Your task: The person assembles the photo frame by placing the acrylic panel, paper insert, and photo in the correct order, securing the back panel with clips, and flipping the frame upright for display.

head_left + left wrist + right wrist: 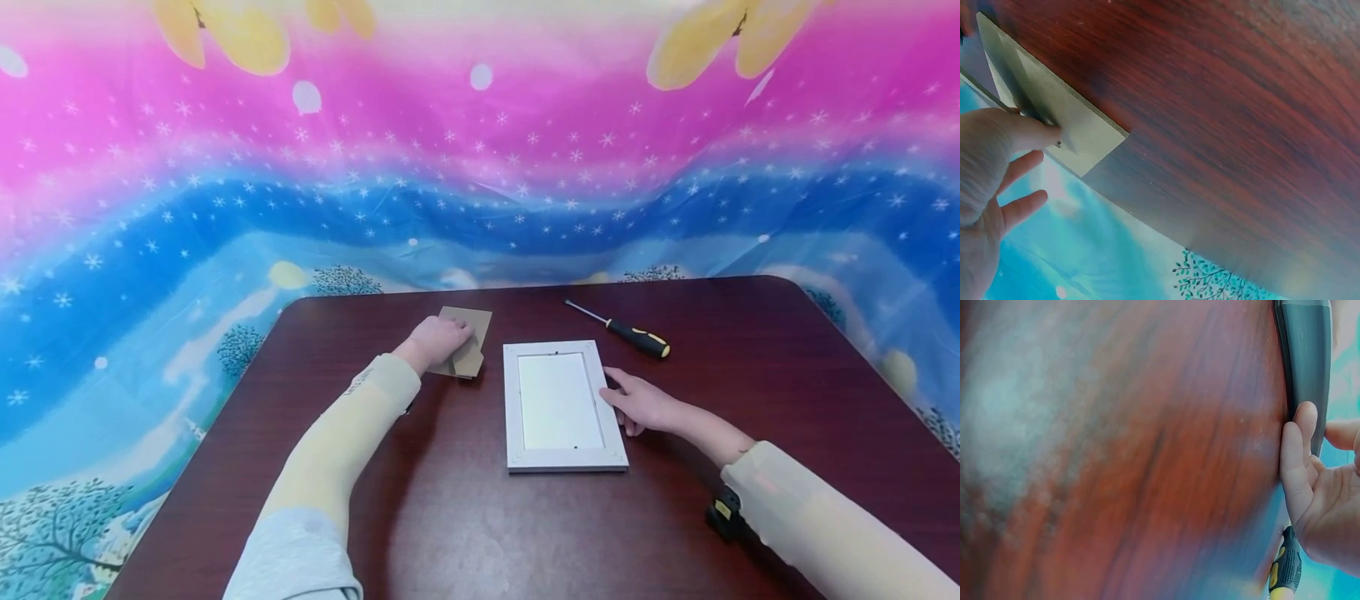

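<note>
Only the left wrist view shows the left hand (438, 339) touching brown board (471, 320) with its thumb, 2 fingers spread; whether it pinches is unclear. On the wood-grained table (450, 525), the right hand (641, 403) grips the rectangular white frame (562, 459) by its edge.

white frame (566, 458) | lying flat | tan board (480, 327) | left of frame

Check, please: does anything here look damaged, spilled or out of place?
Nothing stands out: no spill or damage shows. The white frame and screwdriver lie apart on the table; the left hand touches the brown board.
</note>
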`<state>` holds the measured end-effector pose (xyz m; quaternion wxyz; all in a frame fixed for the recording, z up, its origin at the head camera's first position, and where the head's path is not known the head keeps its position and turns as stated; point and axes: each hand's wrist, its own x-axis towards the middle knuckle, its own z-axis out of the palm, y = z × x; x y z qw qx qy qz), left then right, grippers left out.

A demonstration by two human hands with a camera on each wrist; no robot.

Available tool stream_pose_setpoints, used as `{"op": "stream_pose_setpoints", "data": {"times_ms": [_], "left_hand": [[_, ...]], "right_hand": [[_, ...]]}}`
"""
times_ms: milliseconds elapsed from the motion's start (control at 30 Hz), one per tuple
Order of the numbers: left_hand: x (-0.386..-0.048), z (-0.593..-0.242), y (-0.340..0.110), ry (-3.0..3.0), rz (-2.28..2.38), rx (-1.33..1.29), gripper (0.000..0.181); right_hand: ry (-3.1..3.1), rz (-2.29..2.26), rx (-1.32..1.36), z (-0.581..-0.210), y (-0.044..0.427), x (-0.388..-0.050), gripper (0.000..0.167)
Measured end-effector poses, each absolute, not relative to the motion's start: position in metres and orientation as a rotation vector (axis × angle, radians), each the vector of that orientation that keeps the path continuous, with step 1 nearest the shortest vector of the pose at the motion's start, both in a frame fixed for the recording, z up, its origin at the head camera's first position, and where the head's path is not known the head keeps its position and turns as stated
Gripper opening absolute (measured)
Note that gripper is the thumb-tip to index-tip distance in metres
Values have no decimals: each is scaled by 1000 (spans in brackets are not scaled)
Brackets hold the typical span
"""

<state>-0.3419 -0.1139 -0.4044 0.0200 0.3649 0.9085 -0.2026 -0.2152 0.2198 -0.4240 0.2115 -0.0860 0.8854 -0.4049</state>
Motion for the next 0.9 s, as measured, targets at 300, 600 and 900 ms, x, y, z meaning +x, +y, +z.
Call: {"op": "stream_pose_setpoints", "data": {"times_ms": [300,600,900], "left_hand": [[-347,-405,-111,2810,-646,1182,36],[-347,-404,-113,2784,-656,1183,44],[-348,-402,-112,2774,-712,1189,49]], "right_hand": [[2469,-1123,-237,-424,219,-214,60],[2474,-1108,-234,-423,219,-214,62],[2471,-1110,-232,-423,219,-215,62]]}}
